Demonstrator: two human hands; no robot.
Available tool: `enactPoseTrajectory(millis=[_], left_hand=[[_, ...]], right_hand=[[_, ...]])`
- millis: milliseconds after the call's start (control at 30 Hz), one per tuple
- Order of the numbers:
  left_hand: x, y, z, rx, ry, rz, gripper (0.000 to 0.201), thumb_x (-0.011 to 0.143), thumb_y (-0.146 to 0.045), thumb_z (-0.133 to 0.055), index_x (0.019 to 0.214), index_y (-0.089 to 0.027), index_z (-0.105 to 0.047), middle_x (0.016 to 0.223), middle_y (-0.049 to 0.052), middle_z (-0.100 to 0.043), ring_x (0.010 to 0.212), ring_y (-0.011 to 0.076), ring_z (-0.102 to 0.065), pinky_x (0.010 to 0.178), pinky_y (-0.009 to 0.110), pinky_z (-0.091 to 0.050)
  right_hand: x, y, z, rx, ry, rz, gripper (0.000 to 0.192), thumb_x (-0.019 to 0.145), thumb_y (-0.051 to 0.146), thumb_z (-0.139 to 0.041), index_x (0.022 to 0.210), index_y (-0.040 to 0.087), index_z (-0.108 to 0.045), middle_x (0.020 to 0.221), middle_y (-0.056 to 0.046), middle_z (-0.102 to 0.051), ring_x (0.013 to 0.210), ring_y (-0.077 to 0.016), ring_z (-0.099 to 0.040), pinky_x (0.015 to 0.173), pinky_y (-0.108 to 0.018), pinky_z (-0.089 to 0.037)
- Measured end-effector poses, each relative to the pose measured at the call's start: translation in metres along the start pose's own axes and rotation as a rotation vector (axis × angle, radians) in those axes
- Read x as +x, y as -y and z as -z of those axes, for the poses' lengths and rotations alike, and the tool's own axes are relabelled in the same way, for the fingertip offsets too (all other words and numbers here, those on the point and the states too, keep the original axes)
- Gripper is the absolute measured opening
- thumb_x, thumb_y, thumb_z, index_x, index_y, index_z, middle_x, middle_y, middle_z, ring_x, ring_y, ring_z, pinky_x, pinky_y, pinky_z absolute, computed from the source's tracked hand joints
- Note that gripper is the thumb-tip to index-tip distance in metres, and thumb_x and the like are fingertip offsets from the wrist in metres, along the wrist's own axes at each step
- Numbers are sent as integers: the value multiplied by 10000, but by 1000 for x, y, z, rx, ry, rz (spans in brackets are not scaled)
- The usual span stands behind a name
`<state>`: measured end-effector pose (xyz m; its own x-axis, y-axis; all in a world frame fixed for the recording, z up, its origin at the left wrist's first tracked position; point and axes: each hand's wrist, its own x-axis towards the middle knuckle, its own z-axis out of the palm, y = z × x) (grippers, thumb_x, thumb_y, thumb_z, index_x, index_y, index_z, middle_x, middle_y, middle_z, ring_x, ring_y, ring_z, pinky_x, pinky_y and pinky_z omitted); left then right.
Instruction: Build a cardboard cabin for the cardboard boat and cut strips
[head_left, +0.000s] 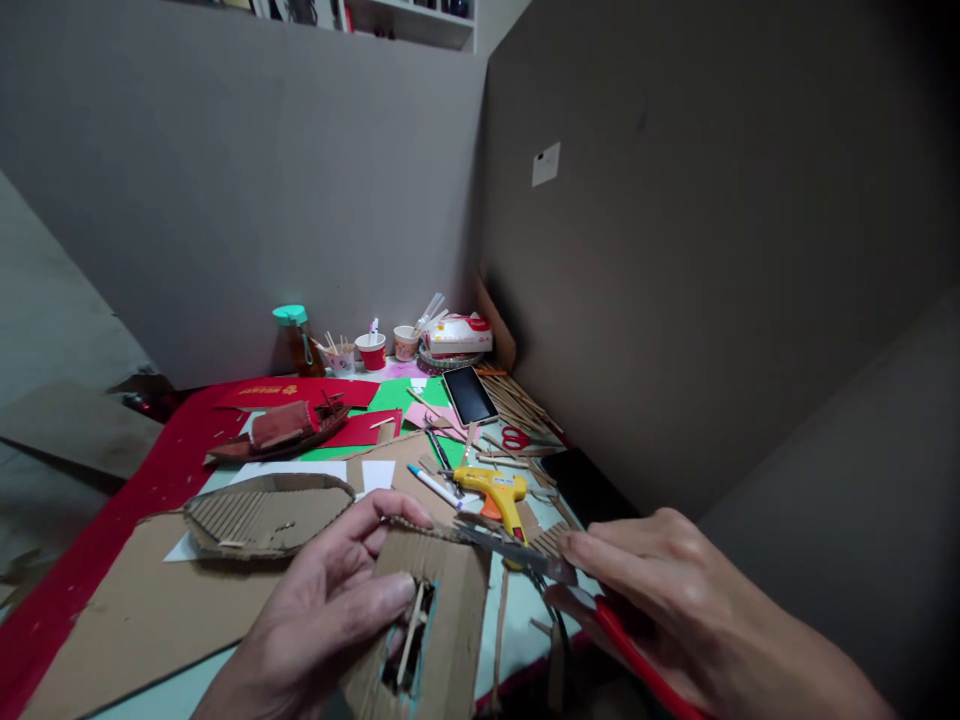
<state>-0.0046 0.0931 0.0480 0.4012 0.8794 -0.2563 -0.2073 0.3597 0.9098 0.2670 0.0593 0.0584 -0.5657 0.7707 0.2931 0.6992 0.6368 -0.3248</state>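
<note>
My left hand (330, 610) is closed round a small folded cardboard piece (457, 610), thumb in front and fingers behind its upper edge. A rectangular hole is cut in its face, with a thin wooden stick (411, 635) across it. My right hand (660, 590) grips red-handled scissors (517, 552), whose blades point left with their tips at the cardboard's upper right edge. I cannot tell whether the blades are on the cardboard. Just behind the blades lies a yellow glue gun (491, 487). Left of my left hand sits a boat-shaped cardboard hull (277, 515) with a ribbed inside.
A brown model boat (292, 428) stands at the back left. Behind it are a bottle (294, 340), paper cups (370, 351) and a tissue pack (457, 335). A phone (470, 395), small red scissors (514, 437) and wooden sticks (517, 400) lie right, beside the grey wall (637, 300).
</note>
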Motion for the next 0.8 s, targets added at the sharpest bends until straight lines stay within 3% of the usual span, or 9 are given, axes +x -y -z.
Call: enactPoseTrajectory(millis=[100,167,267,367,533,700,800], left_hand=[[0,1,-1,19,-12,-47,360,733,-391,-866,1028,-275,-695,867,-22,-723,688,102,-649,605,158,-482],[-1,3,1,58,-16,-89,321,771,-386,-841,1039,-291,-692,892,-27,-741,730,110,-677,631,155,-496],[-3,3,1,131,-51,-122,362,792,-412,-824,1111,-331,-674,1059,-18,-752,884,166,-717,756,213,-557],[-6,2,-2,161,-97,-120,482,751,-458,-854,1178,-344,-659,1206,-1,-730,1040,221,-704,866,263,-572],[-12,2,-14,106,-34,-118,596,795,-441,-823,1331,-368,-576,1285,6,-725,1085,226,-705,906,269,-570],[-18,3,-25,175,-10,-144,618,833,-448,-788,1390,-431,-521,1244,-48,-759,1092,168,-705,919,184,-522],[-21,3,-33,242,-49,-170,620,794,-485,-810,1356,-446,-553,1175,-76,-786,1093,157,-706,911,153,-496]], right_hand=[[-7,-1,4,47,-69,-21,195,1027,268,-529,847,207,-574,664,36,-536,520,-129,-460,522,-275,-356],[-16,-6,7,62,-187,-84,285,995,508,-596,974,226,-630,699,33,-601,548,-139,-546,539,-246,-430],[-30,-14,7,18,-284,-185,484,951,685,-535,1184,272,-630,981,-37,-740,801,-218,-724,660,-255,-562],[-37,-15,0,-48,-210,-267,438,913,650,-626,1142,277,-652,1087,-71,-749,898,-250,-747,655,-257,-592],[-24,11,-1,29,-207,-230,404,949,643,-578,1057,261,-653,945,-41,-731,741,-188,-709,597,-230,-564],[-11,27,2,-27,-176,-138,332,848,486,-780,925,188,-656,824,-43,-691,668,-190,-664,567,-268,-537],[-10,27,-1,-109,-162,-133,293,804,400,-808,901,169,-658,822,-61,-666,655,-200,-629,529,-287,-510]])
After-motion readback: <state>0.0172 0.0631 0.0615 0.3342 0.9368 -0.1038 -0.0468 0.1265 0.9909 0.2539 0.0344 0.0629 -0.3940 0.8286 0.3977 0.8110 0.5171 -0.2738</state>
